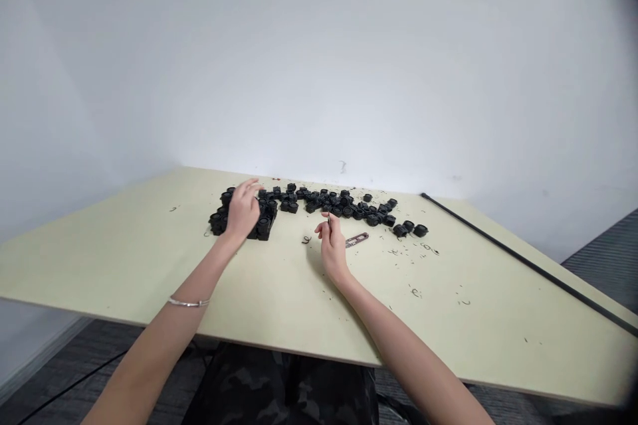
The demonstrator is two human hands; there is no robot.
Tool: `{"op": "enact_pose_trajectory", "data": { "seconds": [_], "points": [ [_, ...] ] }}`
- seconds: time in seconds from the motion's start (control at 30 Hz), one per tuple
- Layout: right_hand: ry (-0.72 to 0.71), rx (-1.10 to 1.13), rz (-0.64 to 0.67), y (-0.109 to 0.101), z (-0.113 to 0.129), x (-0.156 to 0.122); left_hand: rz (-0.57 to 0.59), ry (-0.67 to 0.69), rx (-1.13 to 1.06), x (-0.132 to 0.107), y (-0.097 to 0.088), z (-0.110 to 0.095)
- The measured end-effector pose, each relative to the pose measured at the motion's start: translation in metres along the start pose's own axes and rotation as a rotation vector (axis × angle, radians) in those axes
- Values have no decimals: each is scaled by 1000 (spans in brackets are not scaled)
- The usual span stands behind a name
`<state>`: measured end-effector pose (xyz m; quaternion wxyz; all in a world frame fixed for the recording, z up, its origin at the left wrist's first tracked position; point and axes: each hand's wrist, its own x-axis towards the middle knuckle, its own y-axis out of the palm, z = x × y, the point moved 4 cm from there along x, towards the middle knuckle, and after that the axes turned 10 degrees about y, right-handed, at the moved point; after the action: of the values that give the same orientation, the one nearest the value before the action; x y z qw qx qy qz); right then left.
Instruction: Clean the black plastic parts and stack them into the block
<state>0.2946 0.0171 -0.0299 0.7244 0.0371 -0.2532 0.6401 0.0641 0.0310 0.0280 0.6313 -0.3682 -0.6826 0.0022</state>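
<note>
My left hand (242,209) is over a close-packed block of small black round-topped parts (263,226) at the left. Its fingers stretch toward the right, and part of the block is hidden beneath the palm. A thin dark piece (329,219) shows between the pinched fingers of my right hand (332,246), too small to identify. Just right of that hand, thread snips (357,240) with a brownish handle lie on the table. Behind both hands spreads a loose heap of the same black parts (343,202).
The pale yellow table (279,299) meets a white wall (319,80) at the back. Black curls and shavings (416,293) are scattered mostly at the right. A long black rod (523,262) runs along the right side. Several black parts (421,230) sit apart from the heap.
</note>
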Motion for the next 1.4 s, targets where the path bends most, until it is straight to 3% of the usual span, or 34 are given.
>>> {"op": "enact_pose_trajectory", "data": {
  "seconds": [0.13, 0.3, 0.37, 0.5, 0.57, 0.7, 1.0, 1.17, 1.4],
  "points": [
    [18, 46, -33, -1, -1, 1, 278, 125, -123, 3, 49, -35],
    [46, 29, -34, 0, -3, 1, 596, -7, -112, -3, 119, -44],
    [67, 13, -30, 0, -4, 1, 650, -141, -41, -7, 139, -37],
    [104, -8, -19, 2, -8, 2, 614, -359, 56, -13, 158, -21],
    [113, -22, -14, 3, -10, 3, 597, -378, 74, -14, 161, -17],
    [132, -17, 2, 4, -14, 5, 601, -238, 63, -15, 158, -21],
    [154, 1, 3, 4, -16, 6, 679, -42, -33, -24, 133, -33],
    [158, 2, -1, 3, -16, 7, 657, -113, -154, -31, 117, -36],
    [162, 50, -17, -7, -13, 9, 440, -325, -639, -47, 94, -61]
  ]
}}
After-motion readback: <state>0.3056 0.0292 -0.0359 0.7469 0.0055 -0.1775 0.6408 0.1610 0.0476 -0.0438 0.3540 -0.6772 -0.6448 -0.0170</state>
